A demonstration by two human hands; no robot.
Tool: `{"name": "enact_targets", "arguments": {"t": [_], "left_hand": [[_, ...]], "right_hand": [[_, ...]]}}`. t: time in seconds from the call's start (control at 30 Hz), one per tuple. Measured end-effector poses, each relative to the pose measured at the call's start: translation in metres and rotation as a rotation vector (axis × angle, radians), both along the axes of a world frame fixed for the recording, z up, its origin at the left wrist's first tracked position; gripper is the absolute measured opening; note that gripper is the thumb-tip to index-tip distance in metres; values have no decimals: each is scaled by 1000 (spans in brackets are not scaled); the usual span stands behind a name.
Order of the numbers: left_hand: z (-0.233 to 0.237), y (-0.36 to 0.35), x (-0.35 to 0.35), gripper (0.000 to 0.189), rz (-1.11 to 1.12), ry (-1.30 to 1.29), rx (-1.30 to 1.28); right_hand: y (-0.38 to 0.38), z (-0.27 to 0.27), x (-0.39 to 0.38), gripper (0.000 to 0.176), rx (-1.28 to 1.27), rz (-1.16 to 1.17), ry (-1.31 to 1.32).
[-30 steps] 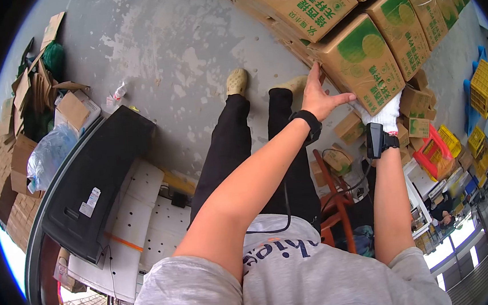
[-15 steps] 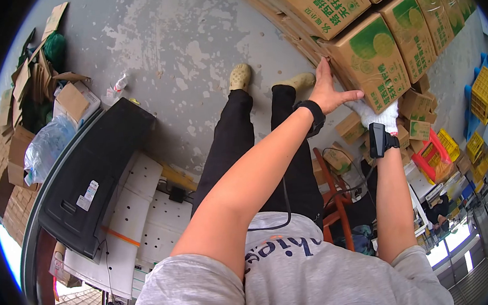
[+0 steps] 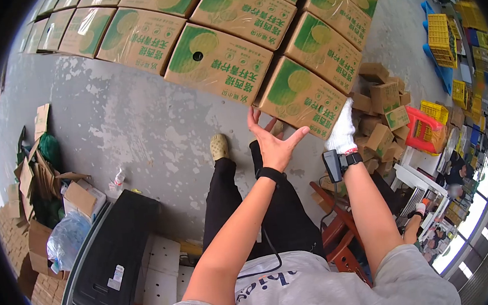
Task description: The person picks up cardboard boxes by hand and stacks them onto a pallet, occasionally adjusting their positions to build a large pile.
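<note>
A brown carton with green print point(image 3: 301, 97) sits at the near right corner of a wide stack of like cartons. My left hand point(image 3: 275, 144), bare with a black wristband, is at this carton's near left side, fingers and thumb spread apart. My right hand point(image 3: 342, 128), in a white glove, is against the carton's right side; its fingers are partly hidden by the carton. A narrow dark gap separates this carton from the neighbouring one point(image 3: 220, 62), which has a round dark hole.
A black bin point(image 3: 117, 254) is at lower left, near a clear plastic bag point(image 3: 69, 241) and flattened cardboard. Small cartons point(image 3: 386, 96) lie heaped at right, beside a red crate point(image 3: 424, 129), yellow crates point(image 3: 441, 39) and a brown wooden stool point(image 3: 342, 236). Other people are at far right.
The view has turned, and more of the carton stack shows across the top. Both hands remain at the corner carton, now nearer the middle of the view.
</note>
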State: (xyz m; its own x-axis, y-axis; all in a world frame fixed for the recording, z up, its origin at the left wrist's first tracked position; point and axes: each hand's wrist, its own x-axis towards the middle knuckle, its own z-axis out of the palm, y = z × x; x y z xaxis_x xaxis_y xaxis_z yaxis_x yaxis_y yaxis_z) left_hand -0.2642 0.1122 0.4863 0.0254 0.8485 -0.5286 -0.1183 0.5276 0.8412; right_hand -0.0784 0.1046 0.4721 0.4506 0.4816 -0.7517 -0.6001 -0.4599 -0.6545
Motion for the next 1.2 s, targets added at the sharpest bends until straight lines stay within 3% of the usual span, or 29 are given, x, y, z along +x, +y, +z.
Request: {"name": "enact_targets", "arguments": {"t": [0.2,0.47,0.53,0.6,0.63,0.67,0.73,0.8,0.9,0.93,1.07,1.13,1.17,1.2], "left_hand": [[-10,4,12,99,119,-85,-72],[-7,9,-1,100,-5,-49,-169],[2,12,-13,107,-87,-75,-187],[4,13,-38,104,-241,69,-138],[8,14,-57,95,-324,83,-151],[-2,10,-81,78,-390,100,-162],[19,9,-125,53,-585,140,-263],[41,2,-163,47,-710,235,-337],[71,-9,-201,43,-913,324,-398],[83,-15,-202,41,-957,362,-413],[132,-42,-170,41,-1042,396,-409],[149,-60,-131,42,-1057,370,-434],[154,-69,-110,42,-1092,384,-446],[157,-78,-85,43,-1127,392,-461]], "right_hand": [[-1,9,-11,77,27,-94,44],[-3,9,-17,72,66,-120,119],[-41,-38,-7,78,-133,94,-289],[-63,-3,-3,83,-368,237,-297],[-89,-29,-2,82,-159,119,-336],[-121,-21,-7,78,100,156,-511],[-162,37,4,64,-104,423,-507],[-222,88,11,61,-375,637,-585],[-325,111,17,65,-711,690,-448],[-355,117,19,66,-858,725,-380],[-485,68,17,63,-959,791,-310],[-507,74,24,63,-824,912,-329],[-484,109,37,60,-782,808,-240],[-486,104,47,60,-766,818,-223]]}}
